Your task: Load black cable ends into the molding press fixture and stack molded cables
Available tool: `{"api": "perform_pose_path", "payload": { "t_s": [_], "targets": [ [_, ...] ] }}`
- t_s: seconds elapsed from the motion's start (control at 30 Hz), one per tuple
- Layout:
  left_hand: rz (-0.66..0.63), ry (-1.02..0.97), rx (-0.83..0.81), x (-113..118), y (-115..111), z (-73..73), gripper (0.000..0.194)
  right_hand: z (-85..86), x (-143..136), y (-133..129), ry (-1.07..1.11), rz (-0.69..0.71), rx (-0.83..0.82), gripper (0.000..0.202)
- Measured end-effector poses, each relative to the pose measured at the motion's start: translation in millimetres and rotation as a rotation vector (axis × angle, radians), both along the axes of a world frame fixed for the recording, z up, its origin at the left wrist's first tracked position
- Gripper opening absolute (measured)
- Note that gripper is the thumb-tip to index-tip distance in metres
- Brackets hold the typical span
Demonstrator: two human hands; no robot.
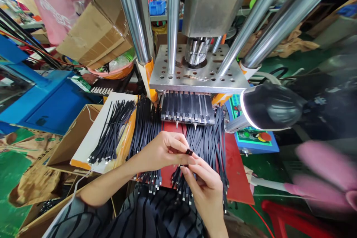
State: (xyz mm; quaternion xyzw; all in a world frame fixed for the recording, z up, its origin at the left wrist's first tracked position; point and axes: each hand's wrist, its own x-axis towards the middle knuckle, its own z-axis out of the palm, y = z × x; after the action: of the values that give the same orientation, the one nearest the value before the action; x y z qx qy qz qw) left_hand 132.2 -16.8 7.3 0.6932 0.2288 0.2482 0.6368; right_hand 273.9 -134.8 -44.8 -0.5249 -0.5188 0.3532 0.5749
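Note:
Above the red work surface (pixel 237 173), my left hand (pixel 164 150) and my right hand (pixel 205 178) meet with fingertips pinched together. Between them is a small black piece (pixel 189 152), mostly covered by the fingers, so its exact kind does not show. Just beyond the hands, a metal mould (pixel 187 108) holds several black cables side by side, their connectors lined up along its front edge. Loose black USB cables (pixel 205 145) lie under and beside my right hand. Another bunch of black cables (pixel 145 126) spreads beyond my left forearm.
A press plate (pixel 200 80) on steel columns hangs over the mould. At right are a lamp (pixel 270 106), a control box (pixel 255 137) with a red button, and a blurred pink fan (pixel 326 171). A cable bundle (pixel 114 130) lies on a white board (pixel 96 134) at left.

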Motion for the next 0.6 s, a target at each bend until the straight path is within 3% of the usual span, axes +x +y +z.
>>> {"api": "perform_pose_path", "payload": {
  "t_s": [0.17, 0.3, 0.37, 0.43, 0.53, 0.6],
  "targets": [
    [0.064, 0.0, 0.179, 7.4, 10.1, 5.0, 0.043, -14.5, -7.2, 0.8, -0.048, -0.027, -0.088, 0.03],
    [0.221, 0.056, 0.318, 25.6, 47.2, -1.2, 0.048, -29.0, -1.7, -13.4, -0.064, 0.242, -0.319, 0.036],
    [0.241, 0.108, 0.356, 40.9, 73.3, -13.3, 0.043, -23.1, 17.5, -14.5, -0.116, 0.347, -0.381, 0.038],
    [0.256, 0.157, 0.452, 59.8, 99.4, -29.4, 0.04, -7.9, 48.1, -2.8, -0.203, 0.33, -0.354, 0.041],
    [0.323, 0.239, 0.605, 88.9, 130.0, -50.6, 0.042, 17.8, 99.1, 41.7, -0.314, 0.196, -0.232, 0.044],
    [0.398, 0.286, 0.598, 102.3, 140.0, -58.3, 0.036, 27.3, 124.4, 81.9, -0.32, 0.155, -0.187, 0.047]
  ]
}}
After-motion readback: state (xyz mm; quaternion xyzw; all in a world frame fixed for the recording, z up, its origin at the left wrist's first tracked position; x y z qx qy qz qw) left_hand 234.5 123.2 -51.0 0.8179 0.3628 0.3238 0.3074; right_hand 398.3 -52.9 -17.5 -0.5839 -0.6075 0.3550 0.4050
